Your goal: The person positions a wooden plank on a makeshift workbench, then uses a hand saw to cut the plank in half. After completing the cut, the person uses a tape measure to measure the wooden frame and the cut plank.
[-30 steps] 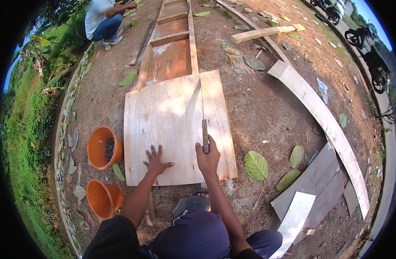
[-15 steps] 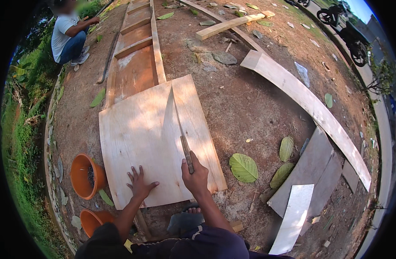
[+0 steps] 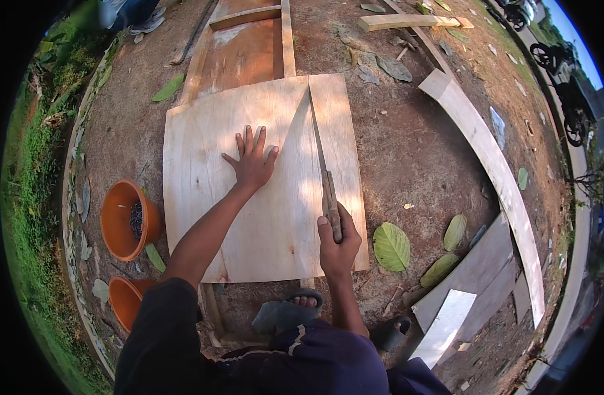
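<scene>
- Running away from the person, the handsaw [image 3: 328, 187] lies over the right part of a plywood sheet [image 3: 229, 220]; its long axis points at the sheet's far edge, leaning slightly left and roughly in line with the right forearm.
- At its near end, the wooden handle [image 3: 335, 220] sits in the right hand [image 3: 339, 249], fingers closed around it, thumb along its left side. The narrow, dark blade [image 3: 320, 148] lies straight ahead of those fingers, seen almost edge-on; how deep it sits in the wood cannot be told.
- Left of the blade and apart from it, the left hand [image 3: 254, 164] rests palm down on the sheet, fingers spread wide and grasping nothing. It is farther from the person than the handle, which puts the right hand much nearer to the grip and the left hand nearer to the blade's far half.
- The sheet's far edge overlaps a wooden frame [image 3: 288, 46] with a reddish panel. Just below its near edge is a sandalled foot [image 3: 305, 301].
- Farther out on the left stand two orange buckets [image 3: 112, 220], the farther one holding small dark pieces.
- On the right, a broad green leaf [image 3: 391, 247] lies near the sheet; beyond it are greyish boards [image 3: 470, 280] and a long pale strip [image 3: 490, 174], well apart from both hands.
</scene>
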Available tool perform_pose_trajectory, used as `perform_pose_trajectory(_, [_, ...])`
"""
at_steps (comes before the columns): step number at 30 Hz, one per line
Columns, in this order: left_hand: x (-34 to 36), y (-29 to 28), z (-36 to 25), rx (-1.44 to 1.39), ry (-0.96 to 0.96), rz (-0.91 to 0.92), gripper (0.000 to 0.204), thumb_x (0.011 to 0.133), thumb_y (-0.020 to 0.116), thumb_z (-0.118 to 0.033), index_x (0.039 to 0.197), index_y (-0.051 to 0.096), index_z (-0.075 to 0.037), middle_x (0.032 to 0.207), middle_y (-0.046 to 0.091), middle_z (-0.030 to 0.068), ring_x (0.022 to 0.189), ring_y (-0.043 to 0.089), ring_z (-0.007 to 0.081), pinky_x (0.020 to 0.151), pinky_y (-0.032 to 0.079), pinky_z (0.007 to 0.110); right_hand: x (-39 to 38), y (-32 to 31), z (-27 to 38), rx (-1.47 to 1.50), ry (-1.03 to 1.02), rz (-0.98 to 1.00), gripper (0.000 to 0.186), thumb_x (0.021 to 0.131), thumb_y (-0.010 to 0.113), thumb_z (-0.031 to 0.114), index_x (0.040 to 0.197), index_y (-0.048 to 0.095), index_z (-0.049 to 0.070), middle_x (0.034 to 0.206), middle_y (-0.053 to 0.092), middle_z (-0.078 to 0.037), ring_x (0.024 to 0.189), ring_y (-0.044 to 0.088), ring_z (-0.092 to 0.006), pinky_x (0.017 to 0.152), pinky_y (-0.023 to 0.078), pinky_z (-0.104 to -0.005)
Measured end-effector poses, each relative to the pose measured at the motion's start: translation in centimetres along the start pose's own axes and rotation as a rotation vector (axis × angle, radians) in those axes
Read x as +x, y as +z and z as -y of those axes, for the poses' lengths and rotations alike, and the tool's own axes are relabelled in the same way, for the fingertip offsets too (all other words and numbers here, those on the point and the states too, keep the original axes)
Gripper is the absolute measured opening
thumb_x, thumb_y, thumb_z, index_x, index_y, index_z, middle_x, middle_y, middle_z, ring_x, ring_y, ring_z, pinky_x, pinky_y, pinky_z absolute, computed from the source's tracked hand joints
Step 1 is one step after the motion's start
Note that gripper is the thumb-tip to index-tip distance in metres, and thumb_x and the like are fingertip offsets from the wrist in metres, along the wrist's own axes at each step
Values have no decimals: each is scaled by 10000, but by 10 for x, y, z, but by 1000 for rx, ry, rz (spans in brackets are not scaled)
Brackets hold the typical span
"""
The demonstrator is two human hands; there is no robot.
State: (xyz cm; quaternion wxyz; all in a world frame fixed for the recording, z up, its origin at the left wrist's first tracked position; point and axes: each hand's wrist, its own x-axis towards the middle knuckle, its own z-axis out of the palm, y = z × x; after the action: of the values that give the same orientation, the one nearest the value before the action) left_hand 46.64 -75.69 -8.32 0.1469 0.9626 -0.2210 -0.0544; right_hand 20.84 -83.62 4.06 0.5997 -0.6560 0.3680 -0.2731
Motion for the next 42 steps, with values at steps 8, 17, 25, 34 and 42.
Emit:
perform_pose_trajectory(8, [26,21,-20,81,79,-205,745,964,484,-664,1602,294,-329,1690,156,156,1521,98,517,1003,-10,890,-4,9,23,-20,76,-11,476,962,668,162,1339,564,-108,743,612,-27,659,530,-68,578,448,-253])
perform_pose_trajectory(17, [34,22,-14,141,160,-180,729,952,519,-660,1583,345,-339,1685,196,125,1522,129,500,1006,48,893,-9,-3,23,-104,141,-42,401,993,598,102,1337,588,-103,763,621,-28,668,536,-56,570,438,-245])
perform_pose_trajectory(25, [35,20,-10,151,222,-229,839,886,542,-751,1577,367,-309,1682,202,139,1525,112,503,990,46,899,13,13,19,-102,134,-59,380,981,593,82,1315,609,-98,733,616,-24,654,530,-48,564,433,-239])
perform_pose_trajectory(34, [36,25,-8,136,204,-261,858,847,577,-777,1550,421,-311,1674,237,135,1512,168,502,966,70,906,16,20,15,-102,117,-46,392,997,591,127,1307,606,-112,733,607,-13,646,510,-45,561,429,-242])
perform_pose_trajectory(42, [34,20,-17,125,213,-280,846,836,596,-771,1537,440,-324,1664,268,114,1508,196,491,954,98,915,82,60,0,-128,105,-53,391,1011,590,151,1280,615,-132,809,640,-20,678,490,-44,582,403,-219])
